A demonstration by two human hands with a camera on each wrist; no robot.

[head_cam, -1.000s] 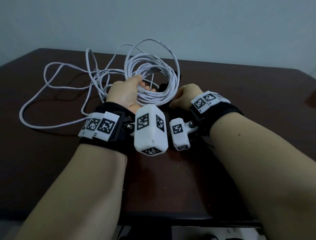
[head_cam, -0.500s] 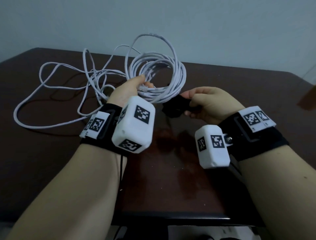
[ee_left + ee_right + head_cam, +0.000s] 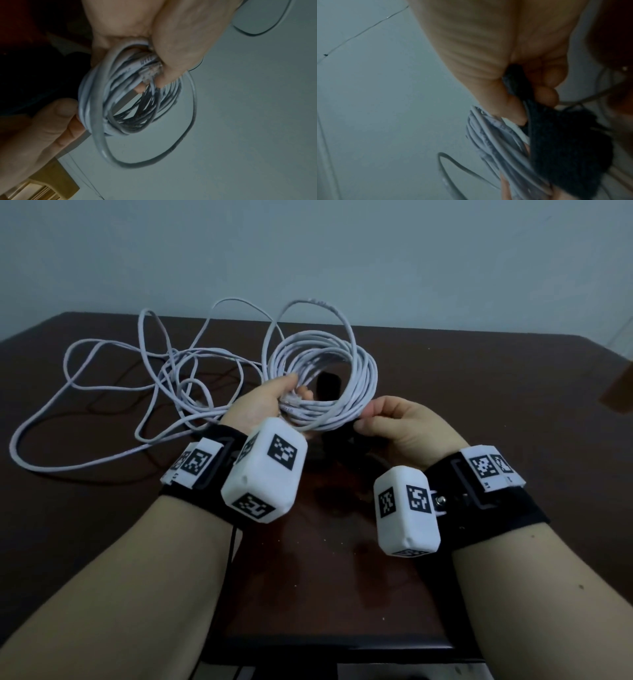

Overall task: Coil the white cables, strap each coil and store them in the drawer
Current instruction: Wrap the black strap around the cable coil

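My left hand (image 3: 297, 386) grips a coil of white cable (image 3: 363, 364) at its left side and holds it tilted above the dark table (image 3: 479, 392). In the left wrist view the fingers (image 3: 173, 56) clamp the coil (image 3: 96, 108) together with a clear plug end (image 3: 150, 70). My right hand (image 3: 366, 419) pinches a black strap (image 3: 337, 436) against the coil's near edge. Close up, the thumb and fingers (image 3: 546, 94) hold the strap (image 3: 565, 148) beside the cable strands (image 3: 496, 142). Another piece of black strap (image 3: 329, 383) shows through the coil's opening.
A second white cable (image 3: 102, 405) lies loose in wide tangled loops over the table's left half, running up to the coil. A brown object (image 3: 620, 392) shows at the right edge. A pale wall stands behind the table.
My right hand came off the table with the black strap, swung right, then brought it to the coil's near edge. My left hand lifted the coil slightly.
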